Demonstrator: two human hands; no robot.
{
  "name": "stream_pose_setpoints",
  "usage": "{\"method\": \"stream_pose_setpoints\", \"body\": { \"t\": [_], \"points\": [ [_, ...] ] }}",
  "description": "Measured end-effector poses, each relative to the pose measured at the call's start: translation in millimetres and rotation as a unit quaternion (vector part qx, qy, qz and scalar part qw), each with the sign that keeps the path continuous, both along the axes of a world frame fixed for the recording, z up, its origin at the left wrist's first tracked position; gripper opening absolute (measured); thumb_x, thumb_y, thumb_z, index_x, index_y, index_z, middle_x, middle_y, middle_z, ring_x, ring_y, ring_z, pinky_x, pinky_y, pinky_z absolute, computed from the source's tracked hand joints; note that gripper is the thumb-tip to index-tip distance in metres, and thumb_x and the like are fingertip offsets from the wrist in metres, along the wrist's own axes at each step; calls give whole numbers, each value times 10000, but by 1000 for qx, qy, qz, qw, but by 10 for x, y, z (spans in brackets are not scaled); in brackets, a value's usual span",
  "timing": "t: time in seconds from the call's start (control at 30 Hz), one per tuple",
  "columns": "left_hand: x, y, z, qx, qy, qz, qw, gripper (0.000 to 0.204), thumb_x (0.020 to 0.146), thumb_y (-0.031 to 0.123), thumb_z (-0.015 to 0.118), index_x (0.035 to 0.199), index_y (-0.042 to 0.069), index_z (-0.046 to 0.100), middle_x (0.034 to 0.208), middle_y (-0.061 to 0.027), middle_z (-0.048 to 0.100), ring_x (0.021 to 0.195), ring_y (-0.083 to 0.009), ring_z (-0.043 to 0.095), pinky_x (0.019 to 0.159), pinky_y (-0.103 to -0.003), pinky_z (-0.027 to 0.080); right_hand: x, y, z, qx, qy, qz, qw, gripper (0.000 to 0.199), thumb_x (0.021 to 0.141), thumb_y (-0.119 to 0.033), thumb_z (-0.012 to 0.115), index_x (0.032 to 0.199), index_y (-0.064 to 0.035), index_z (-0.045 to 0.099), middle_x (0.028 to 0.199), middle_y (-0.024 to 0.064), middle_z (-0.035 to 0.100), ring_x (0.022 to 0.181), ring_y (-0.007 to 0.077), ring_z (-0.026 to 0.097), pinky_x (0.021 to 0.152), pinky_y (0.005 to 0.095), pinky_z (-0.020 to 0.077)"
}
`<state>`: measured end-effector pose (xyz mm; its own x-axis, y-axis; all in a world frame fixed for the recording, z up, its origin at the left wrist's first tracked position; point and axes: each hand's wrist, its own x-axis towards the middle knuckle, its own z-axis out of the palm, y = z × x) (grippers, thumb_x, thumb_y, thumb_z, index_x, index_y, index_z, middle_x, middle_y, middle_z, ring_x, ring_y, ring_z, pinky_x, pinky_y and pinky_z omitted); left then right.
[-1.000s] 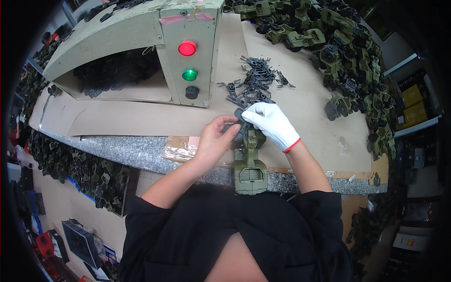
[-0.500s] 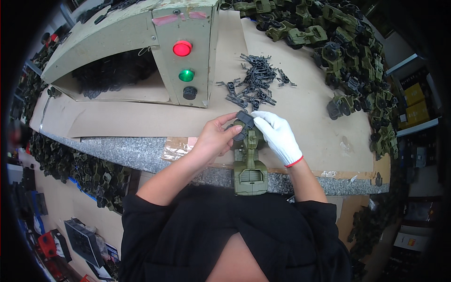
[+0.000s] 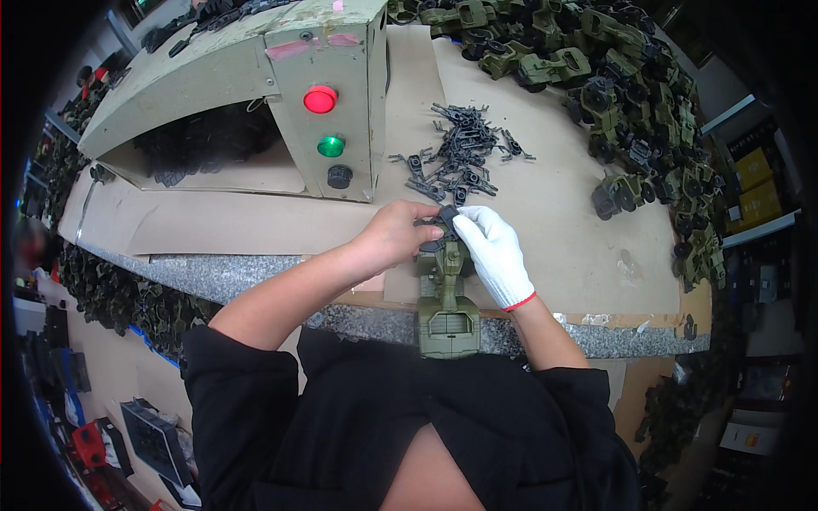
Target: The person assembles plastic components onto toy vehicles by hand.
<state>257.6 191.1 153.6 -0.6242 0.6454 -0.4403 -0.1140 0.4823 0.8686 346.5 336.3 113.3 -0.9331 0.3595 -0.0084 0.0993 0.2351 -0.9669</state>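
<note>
Fingers of the left hand [image 3: 396, 232] and right hand [image 3: 494, 251] are pinching a dark part [image 3: 447, 217], the olive vehicle [image 3: 448, 295] extending lengthwise toward six o'clock.

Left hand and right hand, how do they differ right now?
The left hand is bare, while the right hand wears a white glove with a red edge. The left hand's forearm slants well out to the side; the right hand's forearm stands steeper in the picture. Both hands have fingertips at the dark part.
</note>
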Motion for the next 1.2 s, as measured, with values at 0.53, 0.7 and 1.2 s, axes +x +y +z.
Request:
{"method": "stream_pose_setpoints", "body": {
  "t": [0.53,0.7,1.2],
  "points": [
    [-175,199,226,-137,248,-305,909,384,847,178,530,1204,39,500,1041,-198,592,989,-337,553,857,-366,420,184,-85,28,-291,-4,-38,956,113,859,-83,541,957,-32,516,787,-7,517,704,36,454,606,187,375],
    [-194,207,200,-139,255,-322,901,402,848,187,531,1219,43,480,1039,-204,591,996,-343,548,858,-374,421,163,-101,-63,-207,18,-36,978,106,854,-90,539,933,-22,517,679,-40,461,601,34,400,521,215,348],
    [416,-85,-104,-81,442,-39,892,877,641,381,729,1269,-88,335,956,-179,419,952,-328,451,824,-371,417,-15,348,125,44,-70,1,997,276,849,-308,543,897,-41,594,620,69,547,616,164,555,571,301,444]
  ]
}}
